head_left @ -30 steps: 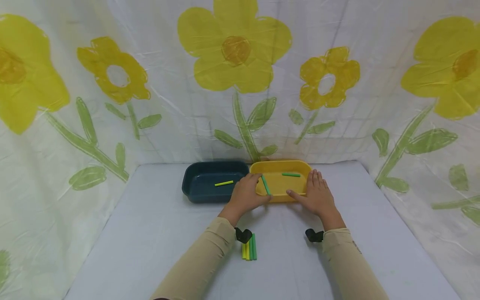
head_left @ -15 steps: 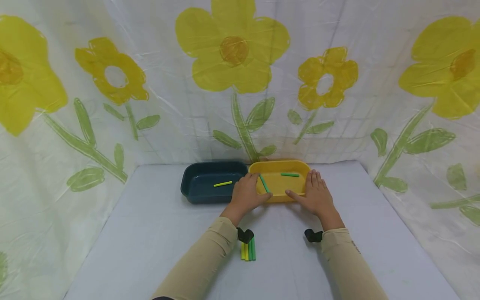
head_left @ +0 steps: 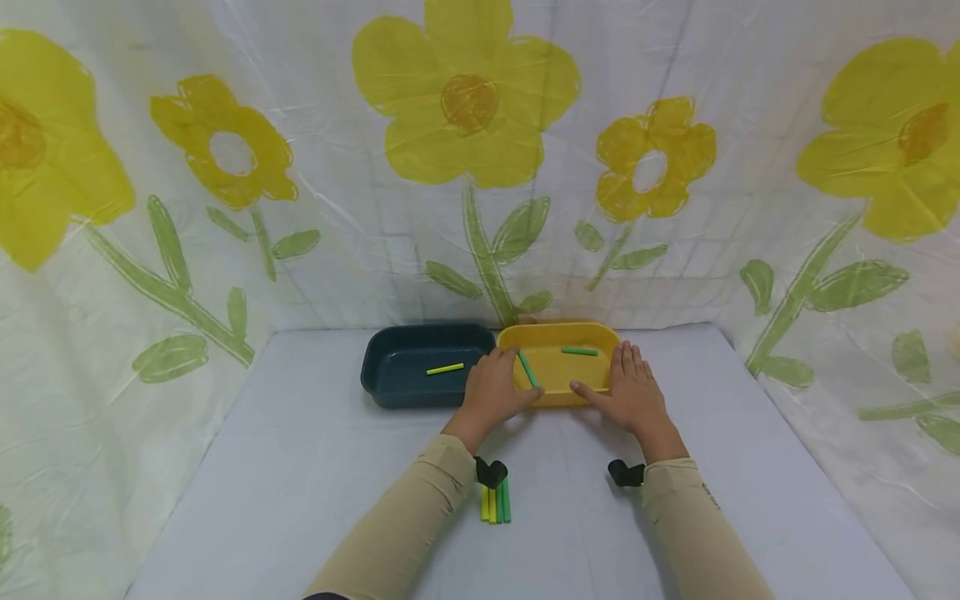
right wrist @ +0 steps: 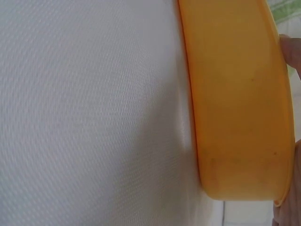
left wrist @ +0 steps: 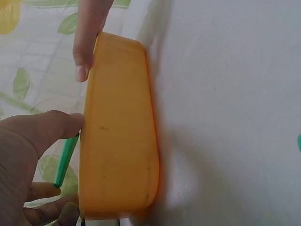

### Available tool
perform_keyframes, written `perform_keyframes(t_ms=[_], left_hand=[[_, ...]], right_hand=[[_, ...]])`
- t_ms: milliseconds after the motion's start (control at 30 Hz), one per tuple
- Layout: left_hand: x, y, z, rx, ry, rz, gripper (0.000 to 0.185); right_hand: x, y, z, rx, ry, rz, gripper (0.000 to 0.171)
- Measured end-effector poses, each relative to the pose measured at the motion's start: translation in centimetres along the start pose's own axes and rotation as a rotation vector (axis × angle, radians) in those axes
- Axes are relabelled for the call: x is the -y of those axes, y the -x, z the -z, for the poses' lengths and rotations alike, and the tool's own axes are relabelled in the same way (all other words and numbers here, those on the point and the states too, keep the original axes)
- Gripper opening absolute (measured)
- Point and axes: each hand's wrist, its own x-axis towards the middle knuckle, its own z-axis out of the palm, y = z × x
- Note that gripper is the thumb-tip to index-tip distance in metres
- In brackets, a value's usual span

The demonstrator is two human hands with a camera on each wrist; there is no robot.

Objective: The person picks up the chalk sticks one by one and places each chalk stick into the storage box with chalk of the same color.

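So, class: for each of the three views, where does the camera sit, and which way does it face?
Head: worn high, facing forward and down at the table; both sleeves, left hand and right hand show.
Left wrist: looks along the yellow tray; left fingers and the right thumb show.
Right wrist: faces the tray's outer wall; only fingertips at the edge.
All share the yellow tray.

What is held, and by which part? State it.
Both hands, left hand and right hand, hold the yellow tray by its side ends.
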Motion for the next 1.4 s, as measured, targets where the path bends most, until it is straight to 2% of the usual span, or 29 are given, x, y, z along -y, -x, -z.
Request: perform_keyframes(t_ms=[300, 433, 667, 900, 1100, 1267, 1400], left_hand=[[0.1, 0.0, -0.1, -0.011, 0.005, -0.010, 0.082], [0.2, 0.2, 0.1, -0.020, 0.022, -0.038, 0.080], [0.3, 1.2, 0.7, -0.010, 0.112, -0.094, 0.075], [1.0, 3.1, 1.5, 0.032, 0.226, -0.158, 0.071], [1.5, 5.3, 2.1, 0.086, 0.301, -0.145, 0.070], [2.0, 7.1, 2.6, 0.099, 0.282, -0.121, 0.066], [2.5, 8.3, 2.9, 0.117, 0.249, -0.127, 0.061]], right_hand=[[-0.1, -0.1, -0.2, -0.012, 0.007, 0.005, 0.131], [-0.2, -0.1, -0.2, -0.014, 0.013, 0.008, 0.131], [-0.1, -0.1, -0.2, -0.016, 0.012, 0.006, 0.131], [0.1, 0.0, 0.0, -0.008, 0.010, 0.006, 0.131], [0.1, 0.1, 0.0, -0.004, 0.005, 0.004, 0.131], [0.0, 0.0, 0.0, -0.002, 0.005, 0.005, 0.132], [0.0, 0.0, 0.0, -0.003, 0.010, 0.011, 0.131]])
